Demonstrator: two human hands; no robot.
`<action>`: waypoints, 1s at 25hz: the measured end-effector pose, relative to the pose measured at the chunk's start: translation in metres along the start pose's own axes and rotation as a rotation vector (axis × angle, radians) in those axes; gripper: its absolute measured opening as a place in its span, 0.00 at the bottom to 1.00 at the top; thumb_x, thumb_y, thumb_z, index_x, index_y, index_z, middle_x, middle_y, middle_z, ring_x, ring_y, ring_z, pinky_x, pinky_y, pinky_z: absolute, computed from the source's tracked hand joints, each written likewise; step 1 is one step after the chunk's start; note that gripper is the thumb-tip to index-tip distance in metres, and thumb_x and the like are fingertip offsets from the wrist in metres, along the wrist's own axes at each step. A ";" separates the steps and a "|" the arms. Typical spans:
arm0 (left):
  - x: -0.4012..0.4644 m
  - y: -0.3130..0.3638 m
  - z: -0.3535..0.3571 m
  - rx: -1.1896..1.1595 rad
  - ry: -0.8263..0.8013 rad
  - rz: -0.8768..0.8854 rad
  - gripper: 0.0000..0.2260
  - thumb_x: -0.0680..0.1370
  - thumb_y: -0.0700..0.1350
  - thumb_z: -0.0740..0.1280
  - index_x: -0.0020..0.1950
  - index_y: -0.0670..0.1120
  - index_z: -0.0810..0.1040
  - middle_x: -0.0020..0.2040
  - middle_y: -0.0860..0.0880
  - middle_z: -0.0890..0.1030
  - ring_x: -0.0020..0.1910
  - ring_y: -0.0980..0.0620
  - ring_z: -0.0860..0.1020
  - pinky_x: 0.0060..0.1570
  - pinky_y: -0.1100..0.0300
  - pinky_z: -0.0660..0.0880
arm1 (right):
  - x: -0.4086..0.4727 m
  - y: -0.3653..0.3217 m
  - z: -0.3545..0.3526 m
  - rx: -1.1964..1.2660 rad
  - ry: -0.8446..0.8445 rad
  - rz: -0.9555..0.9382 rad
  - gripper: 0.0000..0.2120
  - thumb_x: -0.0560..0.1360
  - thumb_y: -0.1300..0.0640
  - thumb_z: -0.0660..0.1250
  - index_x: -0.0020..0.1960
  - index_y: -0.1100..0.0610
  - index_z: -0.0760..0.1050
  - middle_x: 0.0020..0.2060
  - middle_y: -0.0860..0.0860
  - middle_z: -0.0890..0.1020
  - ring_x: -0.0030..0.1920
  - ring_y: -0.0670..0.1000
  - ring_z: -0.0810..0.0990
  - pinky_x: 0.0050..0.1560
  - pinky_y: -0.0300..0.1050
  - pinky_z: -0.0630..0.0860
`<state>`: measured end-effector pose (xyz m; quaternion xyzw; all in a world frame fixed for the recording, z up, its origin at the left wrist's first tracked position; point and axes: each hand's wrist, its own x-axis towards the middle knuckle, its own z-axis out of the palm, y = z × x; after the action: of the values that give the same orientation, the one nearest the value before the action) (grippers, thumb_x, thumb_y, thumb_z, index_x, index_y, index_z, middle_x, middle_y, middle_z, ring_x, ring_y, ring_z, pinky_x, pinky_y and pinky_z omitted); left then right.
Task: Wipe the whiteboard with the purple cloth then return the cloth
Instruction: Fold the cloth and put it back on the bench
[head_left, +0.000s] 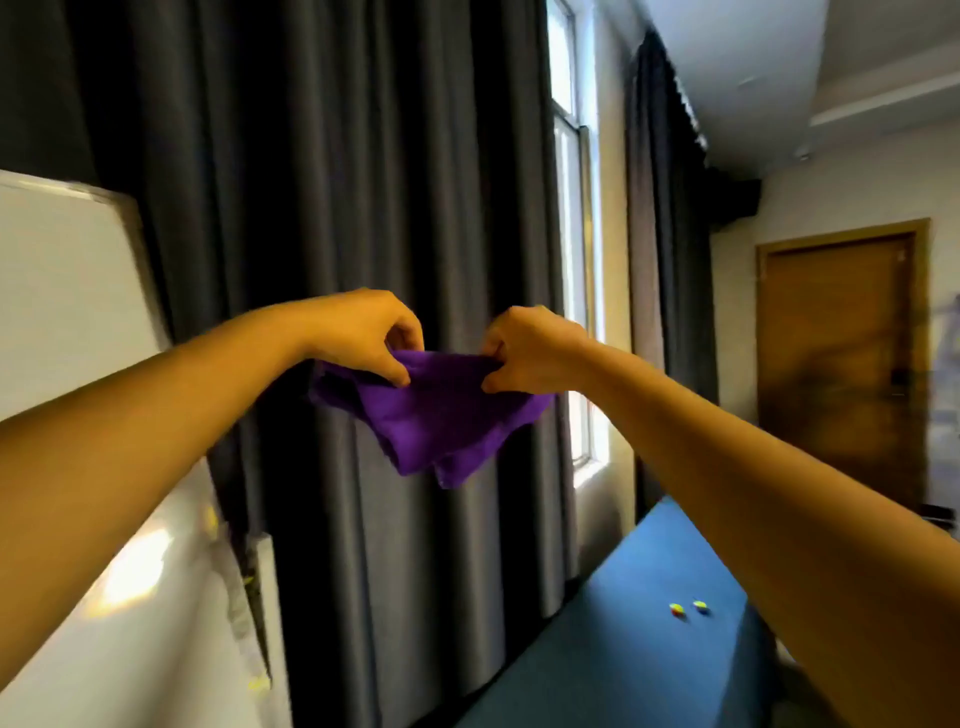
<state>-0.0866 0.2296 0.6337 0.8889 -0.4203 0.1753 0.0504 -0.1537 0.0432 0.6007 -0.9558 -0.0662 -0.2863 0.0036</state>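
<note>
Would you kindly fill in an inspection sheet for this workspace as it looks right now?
Surface: blue table at lower right.
Job's things: purple cloth held up in mid-air in front of the curtain; whiteboard at left, cloth not touching it.
Clutter: two small coloured objects on the table, too small to identify.
Grippers: left hand and right hand each pinch the cloth's top edge.
Cables: nothing seen.
Surroundings: dark curtain, window, wooden door.
</note>
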 end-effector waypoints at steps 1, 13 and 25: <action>0.012 0.025 0.006 -0.039 -0.001 0.035 0.11 0.67 0.41 0.74 0.48 0.47 0.80 0.42 0.52 0.83 0.41 0.55 0.80 0.46 0.60 0.76 | -0.017 0.022 -0.012 -0.054 -0.020 0.020 0.11 0.66 0.50 0.70 0.47 0.52 0.79 0.42 0.51 0.79 0.41 0.54 0.75 0.42 0.49 0.77; 0.082 0.170 0.078 -0.178 -0.086 0.214 0.11 0.68 0.43 0.74 0.49 0.49 0.79 0.38 0.60 0.77 0.42 0.54 0.78 0.45 0.60 0.72 | -0.126 0.153 -0.034 -0.183 -0.188 0.159 0.14 0.71 0.51 0.69 0.54 0.55 0.79 0.48 0.53 0.81 0.43 0.51 0.76 0.45 0.43 0.75; 0.127 0.105 0.174 -0.184 -0.161 0.102 0.14 0.68 0.41 0.73 0.53 0.45 0.80 0.48 0.47 0.82 0.47 0.49 0.79 0.51 0.57 0.74 | -0.066 0.191 0.092 -0.101 -0.252 0.111 0.14 0.71 0.50 0.69 0.53 0.56 0.79 0.47 0.55 0.82 0.42 0.52 0.77 0.45 0.44 0.76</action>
<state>-0.0458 0.0281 0.5104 0.8692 -0.4819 0.0664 0.0886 -0.1338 -0.1499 0.4938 -0.9854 0.0016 -0.1663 -0.0371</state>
